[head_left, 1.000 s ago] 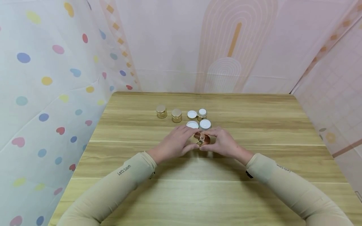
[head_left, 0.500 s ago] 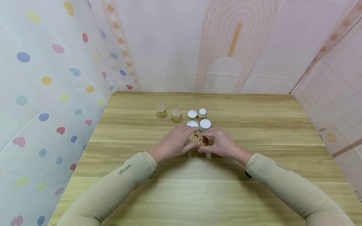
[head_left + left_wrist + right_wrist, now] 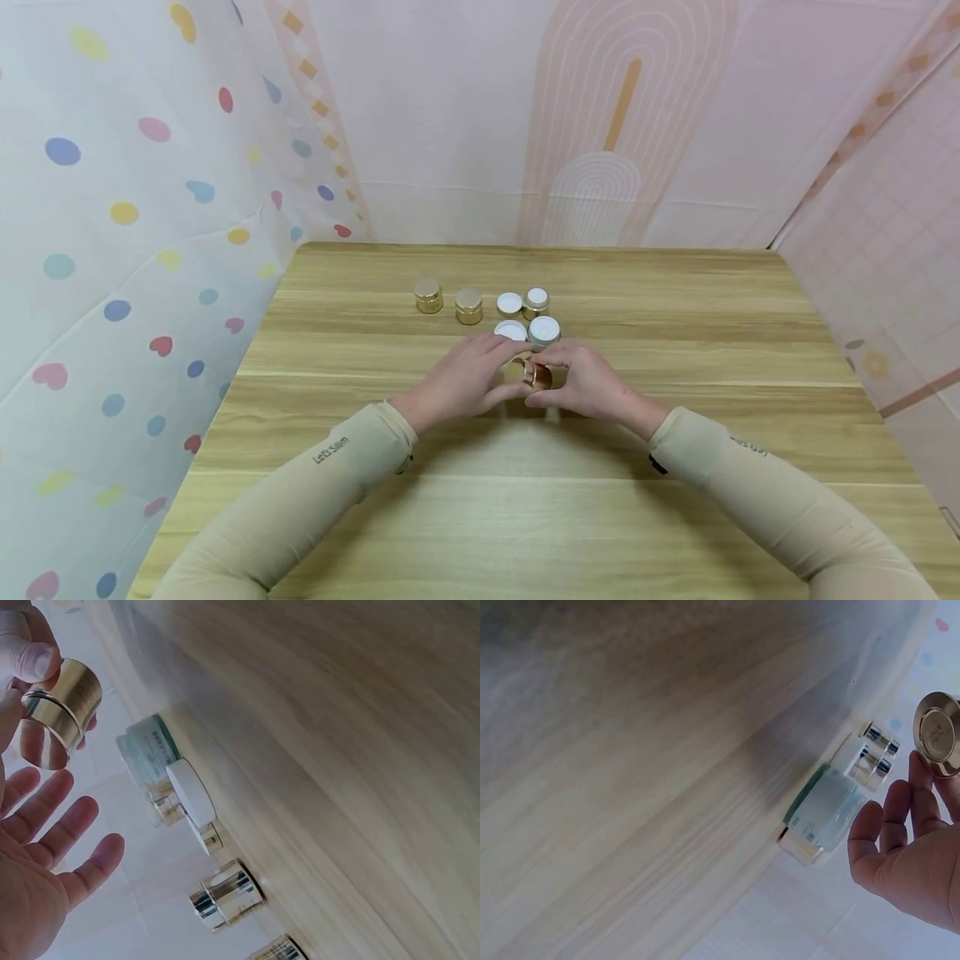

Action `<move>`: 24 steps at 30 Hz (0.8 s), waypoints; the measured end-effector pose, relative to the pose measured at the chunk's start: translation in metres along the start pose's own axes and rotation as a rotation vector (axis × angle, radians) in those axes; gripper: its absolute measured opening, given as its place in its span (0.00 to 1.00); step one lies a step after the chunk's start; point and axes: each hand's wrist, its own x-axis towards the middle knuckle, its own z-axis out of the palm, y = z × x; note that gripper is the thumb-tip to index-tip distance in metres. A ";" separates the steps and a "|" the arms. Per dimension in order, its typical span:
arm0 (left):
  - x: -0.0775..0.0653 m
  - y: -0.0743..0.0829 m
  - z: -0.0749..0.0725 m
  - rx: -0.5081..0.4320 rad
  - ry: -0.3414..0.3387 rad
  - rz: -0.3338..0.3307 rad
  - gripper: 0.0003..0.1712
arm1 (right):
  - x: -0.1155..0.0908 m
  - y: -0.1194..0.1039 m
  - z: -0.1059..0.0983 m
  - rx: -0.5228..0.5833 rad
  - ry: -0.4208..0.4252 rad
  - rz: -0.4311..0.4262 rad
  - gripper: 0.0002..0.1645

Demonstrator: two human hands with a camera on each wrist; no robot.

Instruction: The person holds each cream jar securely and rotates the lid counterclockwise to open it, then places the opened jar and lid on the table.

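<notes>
A shiny gold cosmetic jar is held on its side above the table between the two hands. My right hand grips its base end between thumb and fingers; the round bottom faces the right wrist view. At the other end, the lid side, my left hand pinches with thumb and forefinger. In the left wrist view a seam runs round the gold jar, and my left hand's other fingers are spread away from it. Just beyond the hands stands a pale green jar with a white top.
Beside the green jar lies an upturned white-lined lid. Behind them are a small gold jar with a white top and another upturned lid. Two closed gold jars stand to the left on the wooden table.
The gold jar has shifted slightly left and tilted a little between the hands. My right hand's fingers have moved a bit left with it; the other jars and lids stay put.
</notes>
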 end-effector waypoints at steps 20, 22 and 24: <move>0.001 -0.003 0.003 0.122 -0.003 0.064 0.46 | -0.001 0.003 0.000 0.023 -0.006 0.093 0.36; 0.001 -0.003 0.004 0.163 0.034 0.121 0.46 | -0.002 0.004 0.001 0.019 -0.002 0.096 0.36; 0.002 -0.003 0.006 0.206 0.082 0.182 0.44 | -0.002 0.005 0.002 0.013 -0.001 0.097 0.34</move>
